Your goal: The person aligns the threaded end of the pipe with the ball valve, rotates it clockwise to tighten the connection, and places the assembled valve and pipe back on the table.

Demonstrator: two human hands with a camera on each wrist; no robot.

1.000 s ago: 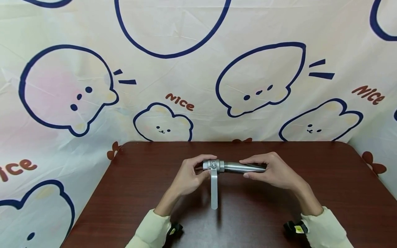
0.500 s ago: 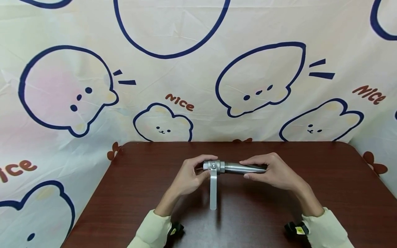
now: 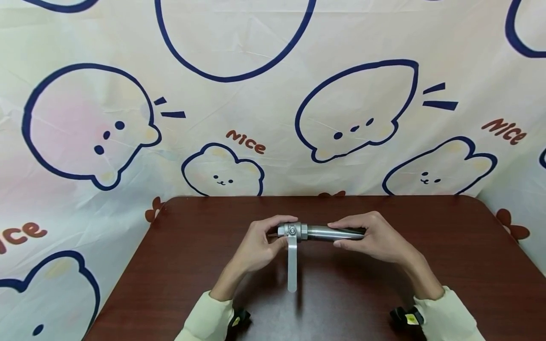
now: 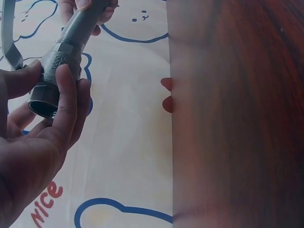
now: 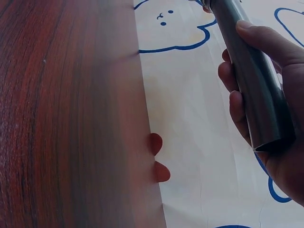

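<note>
Here the left hand (image 3: 261, 244) grips the metal valve (image 3: 292, 229) between thumb and fingers, its lever (image 3: 292, 265) pointing back toward the person, while the right hand (image 3: 377, 237) wraps the pipe (image 3: 320, 232). Valve and pipe meet end to end, held above the table (image 3: 341, 303). Threads (image 4: 69, 42) show at the joint; how deep they sit, nobody can tell. Good handling here probably means a steady valve, the pipe dead in line, and any turning done by the right fingers alone, lest the threads bind. Both forearms angle inward from the near edge, wrists bent, thumbs on the near side.
</note>
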